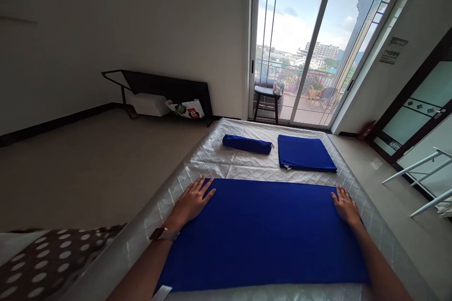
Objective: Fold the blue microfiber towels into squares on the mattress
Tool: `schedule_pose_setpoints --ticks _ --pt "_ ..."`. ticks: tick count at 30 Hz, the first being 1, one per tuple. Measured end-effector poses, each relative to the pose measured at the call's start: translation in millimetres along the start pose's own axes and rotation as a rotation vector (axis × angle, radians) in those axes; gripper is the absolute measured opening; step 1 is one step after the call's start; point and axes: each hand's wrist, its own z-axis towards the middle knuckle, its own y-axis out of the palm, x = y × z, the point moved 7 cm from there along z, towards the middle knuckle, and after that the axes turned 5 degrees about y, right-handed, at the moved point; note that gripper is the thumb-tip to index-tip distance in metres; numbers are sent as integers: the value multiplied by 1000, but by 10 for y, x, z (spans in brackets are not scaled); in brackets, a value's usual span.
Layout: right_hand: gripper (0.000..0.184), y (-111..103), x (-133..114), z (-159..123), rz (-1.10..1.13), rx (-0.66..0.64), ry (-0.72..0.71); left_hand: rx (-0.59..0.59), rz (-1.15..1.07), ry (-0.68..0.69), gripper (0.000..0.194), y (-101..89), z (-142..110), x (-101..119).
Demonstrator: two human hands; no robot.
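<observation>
A blue cloth lies spread flat on the white quilted mattress, a white label at its near left corner. My left hand rests on its far left corner, fingers stretched out. On the far right corner lies my right hand, also flat with its fingers extended. Beyond the spread cloth sits a rolled blue cloth on the left. To the right of that roll is a folded stack of blue cloth.
A dark low rack with a white box and a printed bag stands against the wall. Brown polka-dot fabric is at the lower left. White metal legs stand right of the mattress. Glass sliding doors are behind.
</observation>
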Motion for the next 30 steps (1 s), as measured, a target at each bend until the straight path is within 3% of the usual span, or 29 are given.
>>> schedule_pose_setpoints --ticks 6,8,10,12,15,18,20,22,24,26,28,30 --pt "39 1 197 -33 16 -6 47 -23 -15 -48 68 -48 -21 16" --pt "48 -43 155 -79 20 -7 47 -26 -7 -34 67 -64 -17 42" --pt "55 -137 -41 -181 26 -6 18 -26 4 -13 68 -72 -7 65" --pt "60 -278 -465 -380 48 2 -76 -18 8 -8 68 -73 4 71" --pt "60 -505 -1444 -906 140 -1 -333 -5 3 -17 67 -61 16 65" --pt "64 -623 -2398 -1546 278 -98 -557 4 8 -11 65 -55 26 67" --pt "67 -670 -2831 -1906 356 -154 -675 11 15 -2 65 -60 31 73" --pt "71 -703 -3040 -2139 412 -188 -748 4 20 5 65 -61 34 77" --pt "74 -705 -3031 -2216 429 -207 -762 -4 22 4 65 -60 34 76" --pt "74 -660 -2829 -2150 408 -216 -721 3 21 5 65 -63 31 75" --pt "74 -557 -2456 -1974 360 -220 -631 16 19 11 65 -64 27 75" --pt "74 -405 -1928 -1738 298 -219 -495 18 17 13 67 -49 23 65"
